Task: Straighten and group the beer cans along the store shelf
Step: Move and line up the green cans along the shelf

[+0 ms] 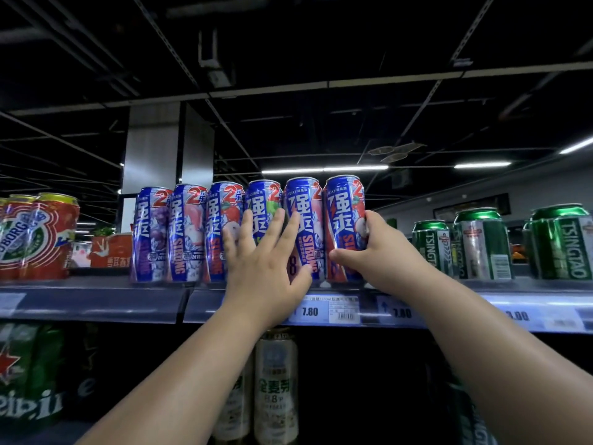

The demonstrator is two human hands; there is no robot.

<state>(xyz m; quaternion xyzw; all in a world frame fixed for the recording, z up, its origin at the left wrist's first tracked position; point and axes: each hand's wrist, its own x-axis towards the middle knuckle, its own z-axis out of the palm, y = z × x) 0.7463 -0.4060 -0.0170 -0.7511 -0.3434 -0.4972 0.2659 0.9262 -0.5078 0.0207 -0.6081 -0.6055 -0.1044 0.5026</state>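
Up high, right hand (pixel 377 248) grips end blue can (pixel 345 226), left hand (pixel 266 261) flat beside

The left hand (pixel 263 264) covers the lower halves of two blue cans (pixel 264 203) in the row. The right hand (pixel 378 252) hides the last can's (pixel 343 220) lower right side. The red cans (pixel 35 236) are cut off by the left edge, the price labels (pixel 558 319) at right are blurred.
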